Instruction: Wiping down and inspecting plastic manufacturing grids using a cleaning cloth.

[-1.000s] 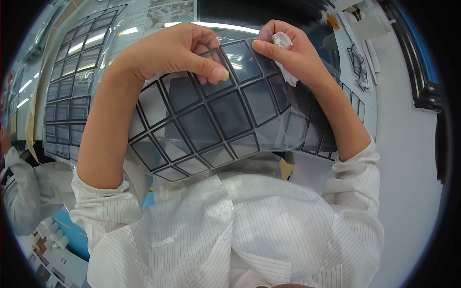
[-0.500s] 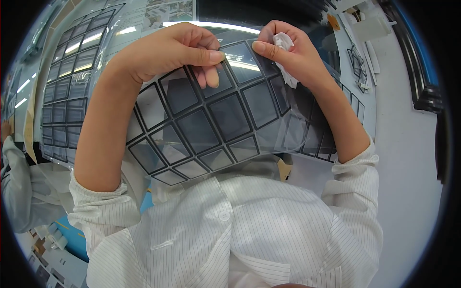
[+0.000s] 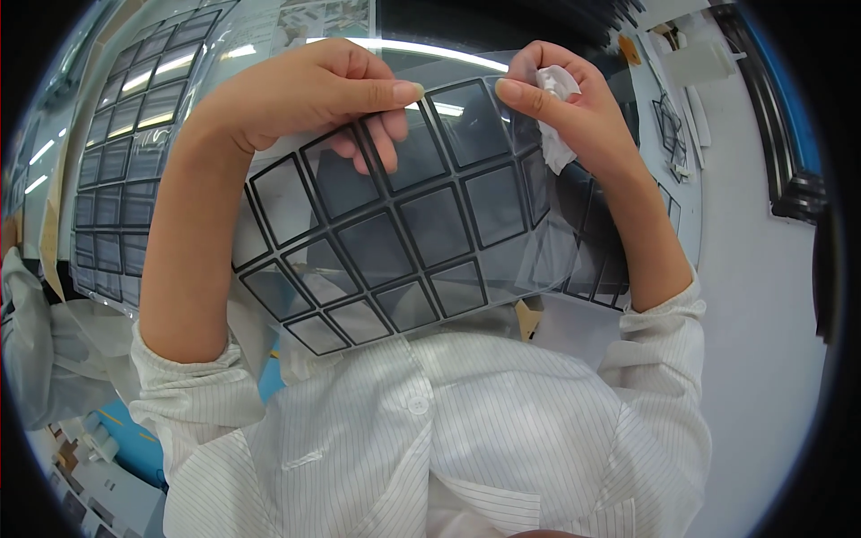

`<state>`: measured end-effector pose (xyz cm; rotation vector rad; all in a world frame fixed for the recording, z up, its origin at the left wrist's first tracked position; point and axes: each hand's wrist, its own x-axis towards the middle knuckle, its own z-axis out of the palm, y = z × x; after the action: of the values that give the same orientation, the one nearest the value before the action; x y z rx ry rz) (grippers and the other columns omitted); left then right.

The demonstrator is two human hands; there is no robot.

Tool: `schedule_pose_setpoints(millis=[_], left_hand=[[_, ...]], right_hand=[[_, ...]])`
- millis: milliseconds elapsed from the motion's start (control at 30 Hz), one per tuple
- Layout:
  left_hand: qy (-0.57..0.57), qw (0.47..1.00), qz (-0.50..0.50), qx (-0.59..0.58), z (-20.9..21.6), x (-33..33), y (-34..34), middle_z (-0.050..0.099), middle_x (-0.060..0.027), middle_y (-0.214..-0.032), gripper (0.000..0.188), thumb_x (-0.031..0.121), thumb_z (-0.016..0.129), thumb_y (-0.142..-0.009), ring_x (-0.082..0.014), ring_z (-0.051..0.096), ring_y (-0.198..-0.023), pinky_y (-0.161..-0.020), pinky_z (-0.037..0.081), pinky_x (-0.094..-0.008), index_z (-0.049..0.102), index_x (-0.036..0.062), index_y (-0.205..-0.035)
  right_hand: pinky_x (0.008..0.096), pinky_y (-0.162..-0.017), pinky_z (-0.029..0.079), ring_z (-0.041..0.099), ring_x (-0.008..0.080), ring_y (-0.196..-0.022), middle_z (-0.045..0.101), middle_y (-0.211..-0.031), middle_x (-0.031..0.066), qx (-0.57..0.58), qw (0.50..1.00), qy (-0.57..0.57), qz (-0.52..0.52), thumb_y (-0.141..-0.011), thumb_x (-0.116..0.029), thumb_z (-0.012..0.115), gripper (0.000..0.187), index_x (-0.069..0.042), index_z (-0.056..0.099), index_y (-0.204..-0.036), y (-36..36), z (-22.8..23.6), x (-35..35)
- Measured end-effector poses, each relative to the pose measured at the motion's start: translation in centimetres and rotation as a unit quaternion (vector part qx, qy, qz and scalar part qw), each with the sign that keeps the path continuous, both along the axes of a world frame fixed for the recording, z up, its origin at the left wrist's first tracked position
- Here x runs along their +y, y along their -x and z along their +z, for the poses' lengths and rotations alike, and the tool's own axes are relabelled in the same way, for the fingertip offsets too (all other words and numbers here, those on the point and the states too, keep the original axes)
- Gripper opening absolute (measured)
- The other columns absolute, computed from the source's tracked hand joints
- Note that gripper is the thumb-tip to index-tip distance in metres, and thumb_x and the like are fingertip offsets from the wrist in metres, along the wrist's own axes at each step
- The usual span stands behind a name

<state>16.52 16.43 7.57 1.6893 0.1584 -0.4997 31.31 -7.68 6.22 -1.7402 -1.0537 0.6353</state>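
Note:
A clear, flexible plastic sheet (image 3: 372,247) printed with black-outlined squares hangs tilted in front of my chest. Its upper edge is pinched between the thumb and fingers of my left hand (image 3: 345,90); some of those fingers show through the sheet from behind. Farther right along the same edge, my right hand (image 3: 574,103) grips the sheet between thumb and forefinger. Tucked in that right palm is a crumpled white tissue (image 3: 558,151), its lower end sticking out. The sheet's right end is loose, transparent and slightly curled.
More grid-printed sheets lie on the table at left (image 3: 112,170) and beneath my right forearm (image 3: 592,264). Small black frame pieces (image 3: 668,130) sit at the far right. A grey-sleeved person (image 3: 54,341) is close on my left. A printed picture sheet (image 3: 323,25) lies at the back.
My right hand has shifted a little to the right, farther from my left hand. The sheet's upper right part has moved with it and looks flatter. The left hand has hardly moved.

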Motion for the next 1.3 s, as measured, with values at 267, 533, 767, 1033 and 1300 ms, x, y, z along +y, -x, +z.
schedule_pose_setpoints(millis=[267,533,767,1033,1300], left_hand=[[-0.004,0.995,-0.096,-0.028,-0.2,0.6,0.0,0.073,-0.0051,-0.080,0.031,0.025,0.086,-0.076,-0.0102,0.068,-0.071,-0.068,0.053,-0.0218,0.071,0.0008,-0.088],[0.101,0.989,-0.093,-0.048,-1.1,0.6,0.3,0.071,-0.0067,-0.081,0.026,0.017,0.083,-0.077,-0.0132,0.067,-0.073,-0.071,0.054,-0.0247,0.071,-0.0023,-0.091],[0.166,0.970,-0.134,-0.120,-1.9,0.6,0.2,0.072,-0.0080,-0.084,0.028,0.018,0.082,-0.077,-0.0142,0.067,-0.074,-0.072,0.054,-0.0252,0.071,-0.0026,-0.091],[0.159,0.983,-0.070,-0.065,-1.5,0.6,0.3,0.072,-0.0062,-0.084,0.029,0.023,0.084,-0.080,-0.0111,0.069,-0.074,-0.067,0.051,-0.0202,0.072,-0.0004,-0.091],[0.134,0.988,-0.063,-0.043,-1.2,0.4,0.4,0.071,-0.0054,-0.079,0.028,0.023,0.085,-0.080,-0.0104,0.069,-0.070,-0.066,0.050,-0.0188,0.072,-0.0006,-0.089]], right_hand=[[0.0203,-0.061,0.038,0.050,0.0018,-0.068,0.060,-0.075,-0.0053,0.053,0.995,0.087,0.024,-0.091,-0.034,0.074,0.026,-0.009,0.071,-0.093,0.6,1.5,-0.1],[0.0209,-0.060,0.038,0.051,0.0024,-0.067,0.065,-0.075,-0.0037,0.070,0.990,0.113,0.042,-0.088,-0.033,0.077,0.026,-0.007,0.072,-0.083,0.5,0.5,0.6],[0.0207,-0.056,0.034,0.047,0.0017,-0.062,0.061,-0.070,-0.0055,0.095,0.987,0.118,0.047,-0.088,-0.031,0.078,0.027,-0.007,0.070,-0.078,0.9,0.9,1.2],[0.0202,-0.054,0.033,0.045,0.0010,-0.061,0.060,-0.070,-0.0063,0.049,0.991,0.126,-0.004,-0.088,-0.029,0.078,0.026,-0.007,0.069,-0.079,0.4,0.1,1.2],[0.0198,-0.053,0.032,0.044,0.0001,-0.060,0.056,-0.068,-0.0084,0.041,0.991,0.126,-0.007,-0.088,-0.030,0.078,0.026,-0.008,0.068,-0.078,0.7,0.3,1.0]])
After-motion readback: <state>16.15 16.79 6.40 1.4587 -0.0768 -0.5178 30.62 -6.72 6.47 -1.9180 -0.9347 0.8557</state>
